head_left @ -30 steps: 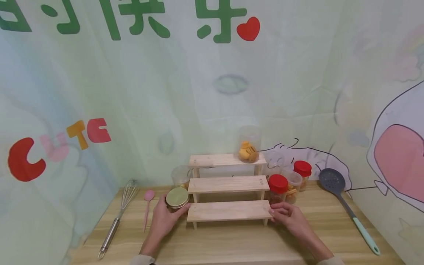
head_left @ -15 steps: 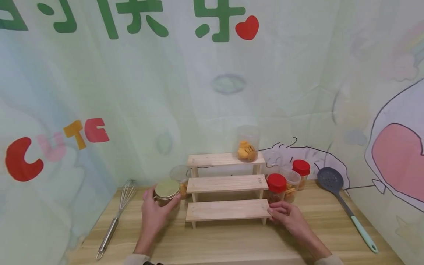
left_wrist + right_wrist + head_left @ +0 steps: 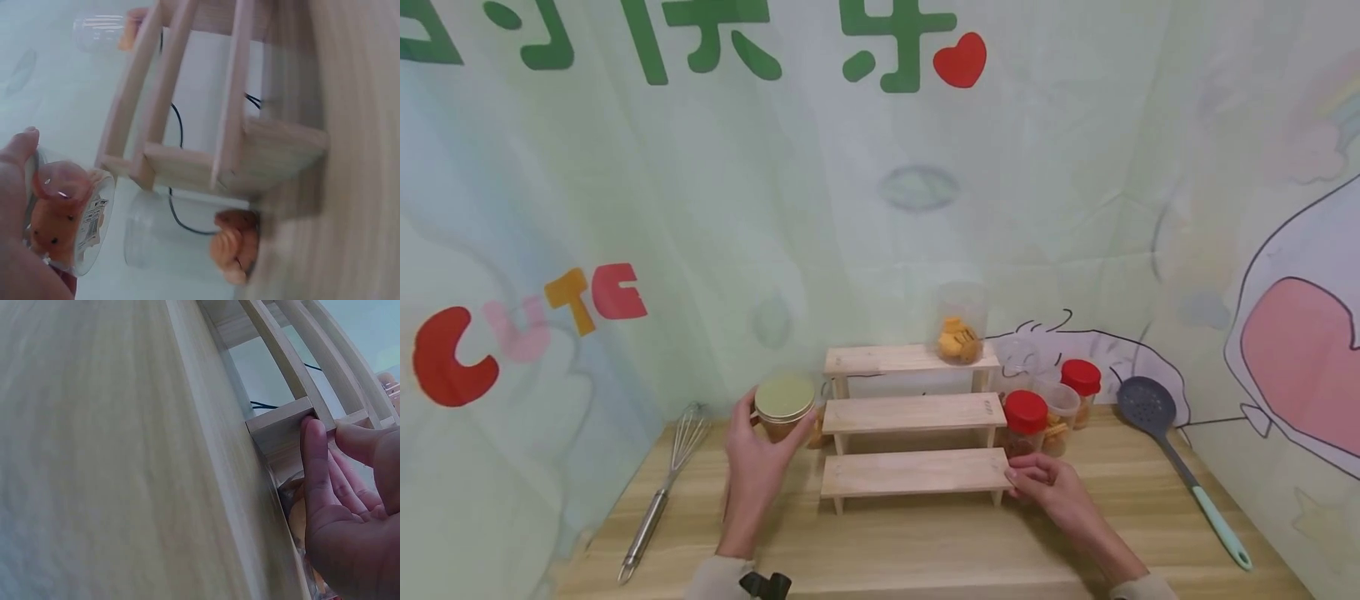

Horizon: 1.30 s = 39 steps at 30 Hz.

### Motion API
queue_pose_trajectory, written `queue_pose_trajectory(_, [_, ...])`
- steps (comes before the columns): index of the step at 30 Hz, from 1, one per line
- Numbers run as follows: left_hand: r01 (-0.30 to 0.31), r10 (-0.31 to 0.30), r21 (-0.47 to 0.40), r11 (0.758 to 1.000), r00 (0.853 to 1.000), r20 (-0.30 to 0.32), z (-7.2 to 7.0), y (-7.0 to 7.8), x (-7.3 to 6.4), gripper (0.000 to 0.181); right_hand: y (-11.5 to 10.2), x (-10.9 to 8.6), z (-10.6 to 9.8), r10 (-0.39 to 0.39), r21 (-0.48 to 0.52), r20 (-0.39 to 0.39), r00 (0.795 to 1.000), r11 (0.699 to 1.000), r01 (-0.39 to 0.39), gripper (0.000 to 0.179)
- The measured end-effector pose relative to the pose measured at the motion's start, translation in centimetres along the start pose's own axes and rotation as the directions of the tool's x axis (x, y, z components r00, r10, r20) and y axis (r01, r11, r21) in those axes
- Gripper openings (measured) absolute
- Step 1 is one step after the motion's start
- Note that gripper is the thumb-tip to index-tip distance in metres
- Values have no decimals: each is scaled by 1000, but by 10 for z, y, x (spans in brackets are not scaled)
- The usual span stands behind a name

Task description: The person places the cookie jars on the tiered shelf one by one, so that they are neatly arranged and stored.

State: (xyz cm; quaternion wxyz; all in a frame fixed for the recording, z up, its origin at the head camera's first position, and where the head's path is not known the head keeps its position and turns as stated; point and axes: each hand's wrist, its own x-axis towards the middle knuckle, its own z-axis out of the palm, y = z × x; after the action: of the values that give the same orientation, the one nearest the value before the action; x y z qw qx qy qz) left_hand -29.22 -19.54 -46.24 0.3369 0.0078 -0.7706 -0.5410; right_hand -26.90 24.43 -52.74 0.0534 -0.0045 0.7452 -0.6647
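Note:
In my left hand is a clear jar with a gold lid, my thumb and fingers curled round it. The left wrist view shows orange-pink pieces inside this jar, its base raised above the table. My right hand pinches the right end of the lowest tier of a three-tier wooden shelf. From the right wrist, the thumb lies on top of that board and the index finger underneath. A clear jar of yellow-orange pieces stands on the top tier, at its right end.
Left of the shelf stands another clear jar, mostly hidden in the head view. Two red-lidded jars and a lidless one stand on the right. A whisk lies far left, a slotted ladle far right.
My left hand has carried the gold-lidded jar left, away from the shelf's side, then upward. It now covers most of the jar behind and the pink spoon. The right hand keeps its grip.

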Motion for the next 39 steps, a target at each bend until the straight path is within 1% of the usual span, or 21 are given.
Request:
queue_pose_trajectory(2, [-21, 20, -29, 999, 1000, -9, 6, 8, 3, 90, -1, 2, 1, 2, -3, -3, 1000, 1000, -2, 49])
queue_pose_trajectory(4, [-34, 33, -78, 996, 999, -11, 14, 14, 6, 89, -3, 4, 1, 3, -1, -2, 1000, 1000, -3, 49])
queue_pose_trajectory(8, [-73, 75, -159, 985, 997, 8, 34, 30, 13, 87, -6, 8, 0, -9, 2, 14, 1000, 1000, 9, 49])
queue_pose_trajectory(12, [-93, 102, -167, 982, 994, 42, 59, 49, 19, 89, -8, 11, -3, -30, 10, 29, 999, 999, 30, 48])
queue_pose_trajectory(17, [-78, 94, -171, 982, 992, 87, 88, 71, 25, 92, -10, 11, -6, -47, 10, 49, 998, 999, 47, 48])
queue_pose_trajectory(20, [-80, 99, -174, 982, 990, 102, 103, 80, 30, 94, -9, 10, -6, -34, -2, 45, 998, 999, 35, 49])
queue_pose_trajectory(23, [-67, 85, -154, 986, 990, 114, 115, 84, 33, 95, -8, 8, -5, -7, -14, 42, 999, 1000, 8, 50])
queue_pose_trajectory(27, [-26, 45, -141, 990, 990, 132, 130, 86, 36, 94, -7, 6, -5, 15, -9, 36, 999, 1000, -15, 51])
queue_pose_trajectory(31, [-3, 17, -105, 994, 990, 137, 142, 84, 39, 95, -5, 5, -5, 17, -10, 35, 999, 1000, -17, 51])
queue_pose_trajectory(34, [4, 6, -70, 998, 989, 147, 147, 80, 40, 96, -4, 2, -5, 29, -17, 38, 999, 999, -28, 51])
queue_pose_trajectory(36, [-15, 22, -45, 999, 988, 154, 149, 77, 39, 96, -4, 0, -5, 28, -20, 48, 998, 999, -27, 51])
queue_pose_trajectory(39, [-80, 75, 23, 997, 984, 159, 148, 71, 37, 97, -4, -1, -4, 25, -5, 54, 998, 1000, -25, 50])
